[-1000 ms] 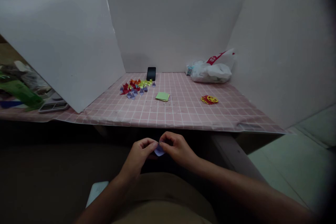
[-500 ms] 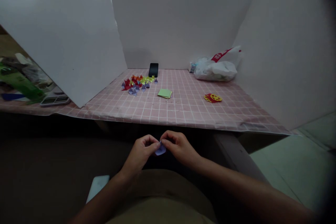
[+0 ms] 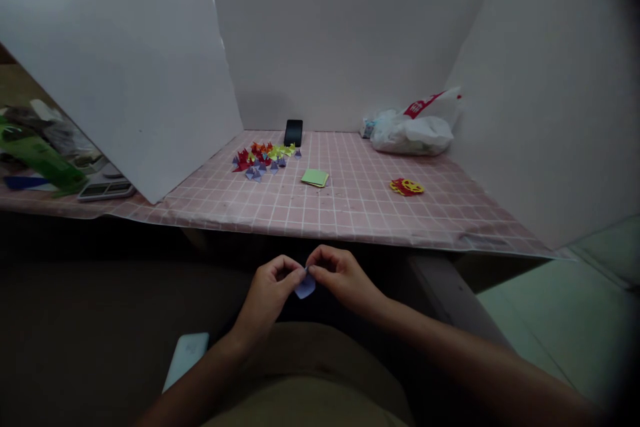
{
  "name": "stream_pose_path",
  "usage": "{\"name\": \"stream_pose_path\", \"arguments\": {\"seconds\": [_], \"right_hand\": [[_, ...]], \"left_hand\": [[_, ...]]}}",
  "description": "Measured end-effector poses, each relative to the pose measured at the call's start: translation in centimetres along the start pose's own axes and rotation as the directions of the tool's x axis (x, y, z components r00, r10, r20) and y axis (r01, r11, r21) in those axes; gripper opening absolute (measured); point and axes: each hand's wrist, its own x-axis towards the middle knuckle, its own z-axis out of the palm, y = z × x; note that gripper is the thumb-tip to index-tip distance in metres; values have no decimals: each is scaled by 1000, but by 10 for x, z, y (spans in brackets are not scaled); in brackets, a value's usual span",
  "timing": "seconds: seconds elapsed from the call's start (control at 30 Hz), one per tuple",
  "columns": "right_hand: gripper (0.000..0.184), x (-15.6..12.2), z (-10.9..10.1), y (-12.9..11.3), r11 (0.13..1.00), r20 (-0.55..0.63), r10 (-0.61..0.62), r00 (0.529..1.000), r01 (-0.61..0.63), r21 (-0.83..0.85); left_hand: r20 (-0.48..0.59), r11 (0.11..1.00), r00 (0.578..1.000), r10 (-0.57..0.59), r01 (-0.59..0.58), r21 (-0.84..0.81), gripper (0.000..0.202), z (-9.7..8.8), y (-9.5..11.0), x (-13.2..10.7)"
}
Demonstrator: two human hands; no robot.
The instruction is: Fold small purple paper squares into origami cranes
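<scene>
Between my two hands, above my lap and below the table's front edge, is a small folded piece of purple paper (image 3: pixel 305 289). My left hand (image 3: pixel 273 288) pinches its upper left side between thumb and forefinger. From the other side, the thumb and forefinger of my right hand (image 3: pixel 341 275) close on its top edge. The fingertips of both hands nearly meet, and they hide the upper part of the paper. On the table lies a stack of square green paper sheets (image 3: pixel 315 177). To its left spreads a pile of small folded paper pieces (image 3: pixel 260 159) in red, orange, yellow and purple.
A phone (image 3: pixel 293 133) leans at the back. Yellow and red cut-out pieces (image 3: pixel 407 187) lie to the right, before a white plastic bag (image 3: pixel 413 132). White panels (image 3: pixel 125 67) enclose the pink-checked table (image 3: pixel 350 217). At left are a scale (image 3: pixel 106 189) and a green bottle (image 3: pixel 43 157); a white slab-shaped object (image 3: pixel 186 355) lies by my left forearm.
The purple paper has tilted slightly, its lower corner now pointing further down. Both hands keep their pinch almost in place, and nothing on the table has been moved.
</scene>
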Motion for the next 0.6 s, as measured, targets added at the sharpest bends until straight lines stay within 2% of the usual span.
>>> {"name": "stream_pose_path", "arguments": {"seconds": [0.27, 0.6], "right_hand": [[2, -1, -1, 0, 999, 10, -19, 1000, 19, -28], [5, -2, -2, -4, 999, 31, -14, 999, 13, 33]], "left_hand": [[-5, 1000, 1000, 11, -11, 27, 22, 0, 1, 0], [-78, 963, 987, 139, -116, 244, 19, 3, 6, -7]]}}
